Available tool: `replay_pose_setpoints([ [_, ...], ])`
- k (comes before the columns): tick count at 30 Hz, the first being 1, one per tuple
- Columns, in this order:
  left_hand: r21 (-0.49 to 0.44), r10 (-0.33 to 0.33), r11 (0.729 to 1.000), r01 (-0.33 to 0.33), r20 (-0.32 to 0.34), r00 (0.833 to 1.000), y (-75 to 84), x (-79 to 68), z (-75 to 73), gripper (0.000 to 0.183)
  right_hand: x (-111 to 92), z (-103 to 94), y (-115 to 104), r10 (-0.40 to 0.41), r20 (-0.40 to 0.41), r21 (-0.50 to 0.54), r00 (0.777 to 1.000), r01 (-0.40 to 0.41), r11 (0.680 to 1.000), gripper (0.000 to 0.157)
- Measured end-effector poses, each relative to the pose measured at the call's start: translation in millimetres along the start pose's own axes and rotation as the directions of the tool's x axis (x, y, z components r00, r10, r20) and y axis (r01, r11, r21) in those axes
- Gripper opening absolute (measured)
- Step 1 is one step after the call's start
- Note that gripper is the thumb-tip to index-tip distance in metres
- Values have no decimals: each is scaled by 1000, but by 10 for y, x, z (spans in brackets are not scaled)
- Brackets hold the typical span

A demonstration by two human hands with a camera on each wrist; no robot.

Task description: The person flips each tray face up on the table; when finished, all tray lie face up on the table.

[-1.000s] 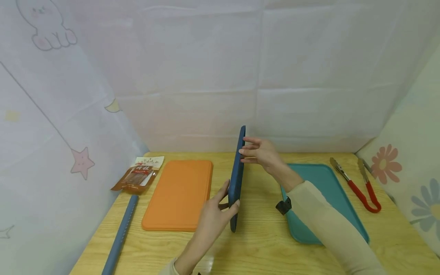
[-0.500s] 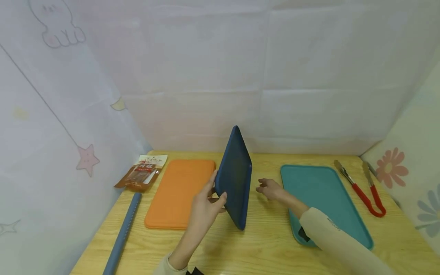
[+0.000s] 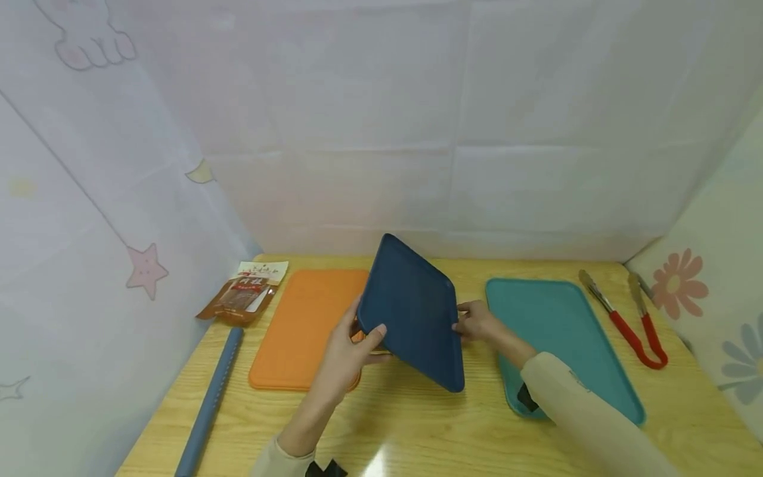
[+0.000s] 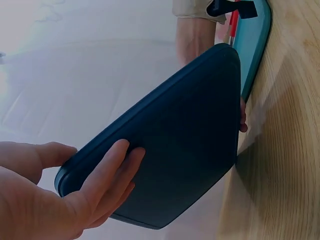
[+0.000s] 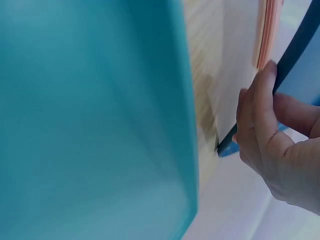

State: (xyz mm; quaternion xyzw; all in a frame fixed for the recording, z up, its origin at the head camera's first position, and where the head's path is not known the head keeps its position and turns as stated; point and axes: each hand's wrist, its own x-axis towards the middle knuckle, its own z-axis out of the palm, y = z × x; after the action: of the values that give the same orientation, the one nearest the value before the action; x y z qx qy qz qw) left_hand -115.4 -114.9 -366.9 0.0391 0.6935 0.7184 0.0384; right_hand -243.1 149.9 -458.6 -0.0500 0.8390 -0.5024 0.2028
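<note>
A dark blue rectangular tray [image 3: 411, 308] is held tilted above the wooden table, its inner face toward the head camera. My left hand [image 3: 346, 354] grips its left edge, thumb over the rim and fingers spread on the underside, as the left wrist view shows on the tray's back [image 4: 185, 130]. At the right edge, my right hand [image 3: 477, 323] pinches the rim between thumb and fingers; the right wrist view shows this hand [image 5: 280, 135] close up. Beside the right forearm lies a teal tray [image 3: 554, 324], partly covered by the sleeve.
Orange boards or trays [image 3: 304, 324] lie stacked at left. Behind them is a brown food packet [image 3: 244, 295], with a long blue-grey bar [image 3: 211, 397] in front. Red-handled tongs [image 3: 626, 324] lie at the far right. A white printed cloth [image 3: 357, 132] hangs behind the table [image 3: 429, 437].
The blue tray has turned from edge-on to show its inner face, tipping over leftward. My right hand let go of its upper part, moved down, and now grips its right edge.
</note>
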Motion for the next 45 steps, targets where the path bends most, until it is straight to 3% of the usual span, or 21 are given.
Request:
replay_pose_setpoints([
  [4,-85,-9,996,16,83,996,-11,110,-120,62,-36,-143,-33,3,37,25,999,-4,1000,60],
  [7,-164,-42,984,66,145,989,-10,260,-230,57,-60,-248,-75,20,42,73,999,-23,997,61],
  [12,-163,-125,974,161,208,970,-87,495,-383,53,-98,-382,-99,38,53,50,998,-41,998,59],
  [18,-23,-269,961,276,151,951,-304,658,-453,53,-119,-422,-30,59,81,17,995,-61,998,60],
  [21,32,-292,956,290,110,950,-421,718,-456,52,-141,-425,11,55,83,3,995,-55,998,61],
  [27,236,-260,940,245,34,965,-555,768,-412,45,-143,-430,68,35,56,-30,998,-33,999,62],
  [33,469,-226,860,202,-6,974,-662,819,-355,41,-123,-376,65,41,-14,-85,999,-42,996,62],
  [36,540,-215,824,171,19,976,-746,831,-347,39,-117,-335,62,49,-39,-142,998,-54,988,62],
  [40,578,-206,805,135,58,977,-852,834,-339,40,-108,-299,61,83,-59,-197,995,-94,976,63],
  [45,660,-149,749,59,81,985,-863,848,-284,34,-92,-291,68,108,-61,-230,992,-119,966,63],
])
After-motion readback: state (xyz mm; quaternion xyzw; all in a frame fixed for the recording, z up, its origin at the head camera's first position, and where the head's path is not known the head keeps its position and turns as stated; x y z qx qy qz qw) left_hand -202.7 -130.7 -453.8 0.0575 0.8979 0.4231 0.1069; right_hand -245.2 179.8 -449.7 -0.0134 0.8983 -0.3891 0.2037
